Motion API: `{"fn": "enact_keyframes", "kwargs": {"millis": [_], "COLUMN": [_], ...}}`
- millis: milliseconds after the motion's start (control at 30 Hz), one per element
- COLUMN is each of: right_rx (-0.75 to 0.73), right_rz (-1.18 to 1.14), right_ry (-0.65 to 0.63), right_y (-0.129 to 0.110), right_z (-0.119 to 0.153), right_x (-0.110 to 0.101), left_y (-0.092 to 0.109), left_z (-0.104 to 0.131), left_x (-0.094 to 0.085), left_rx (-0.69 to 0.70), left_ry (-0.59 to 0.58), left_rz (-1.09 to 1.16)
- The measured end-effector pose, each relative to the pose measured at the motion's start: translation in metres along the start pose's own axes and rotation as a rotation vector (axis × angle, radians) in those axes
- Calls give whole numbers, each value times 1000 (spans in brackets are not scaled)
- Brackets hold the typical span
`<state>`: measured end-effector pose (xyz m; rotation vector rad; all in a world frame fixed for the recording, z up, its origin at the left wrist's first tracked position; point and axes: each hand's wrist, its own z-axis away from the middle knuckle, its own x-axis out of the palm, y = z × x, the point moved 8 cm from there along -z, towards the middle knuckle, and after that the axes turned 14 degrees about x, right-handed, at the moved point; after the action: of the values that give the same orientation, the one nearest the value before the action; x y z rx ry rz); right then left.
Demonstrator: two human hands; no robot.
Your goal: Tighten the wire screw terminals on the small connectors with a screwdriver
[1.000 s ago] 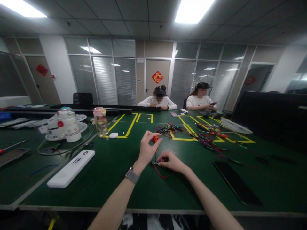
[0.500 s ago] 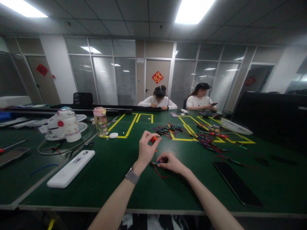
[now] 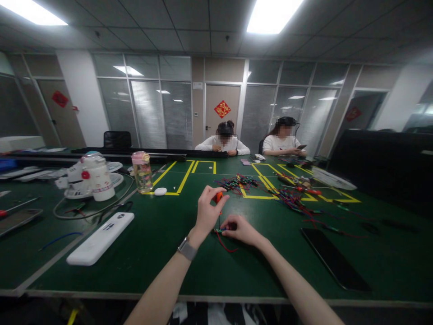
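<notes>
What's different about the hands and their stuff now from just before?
Very little! The left hand shifted its grip slightly around the orange screwdriver. Nothing was picked up or let go. The right hand stayed at the little green board, and the red wire, white slab and black phone stayed put.

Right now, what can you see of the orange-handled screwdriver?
The screwdriver stands nearly upright, its orange, plastic-looking handle pinched by the left hand, which hides part of it. A thin, dark, metallic-looking shaft points down at the small green board; whether its tip touches is too small to tell.
</notes>
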<state>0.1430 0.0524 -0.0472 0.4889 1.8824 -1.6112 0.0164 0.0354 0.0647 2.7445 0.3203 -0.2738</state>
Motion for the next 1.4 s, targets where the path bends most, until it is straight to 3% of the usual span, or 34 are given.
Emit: {"fn": "enact_keyframes", "kwargs": {"millis": [200, 333, 600, 933, 1267, 1400], "right_rx": [-9, -11, 1, -11, 16, 5], "right_rz": [4, 3, 9, 2, 17, 21], "right_ry": [4, -7, -5, -7, -8, -9], "right_y": [1, 0, -1, 2, 1, 2], "right_z": [-1, -1, -1, -2, -2, -3], "right_x": [0, 1, 1, 2, 1, 2], "left_y": [-1, -5, -6, -8, -5, -5], "left_z": [0, 1, -1, 4, 1, 3], "left_x": [7, 10, 3, 18, 3, 8], "left_rx": [-39, -80, -78, -133, -44, -53], "left_ry": [-85, -83, -14, -140, -15, -61], "left_rz": [133, 240, 112, 327, 44, 92]}}
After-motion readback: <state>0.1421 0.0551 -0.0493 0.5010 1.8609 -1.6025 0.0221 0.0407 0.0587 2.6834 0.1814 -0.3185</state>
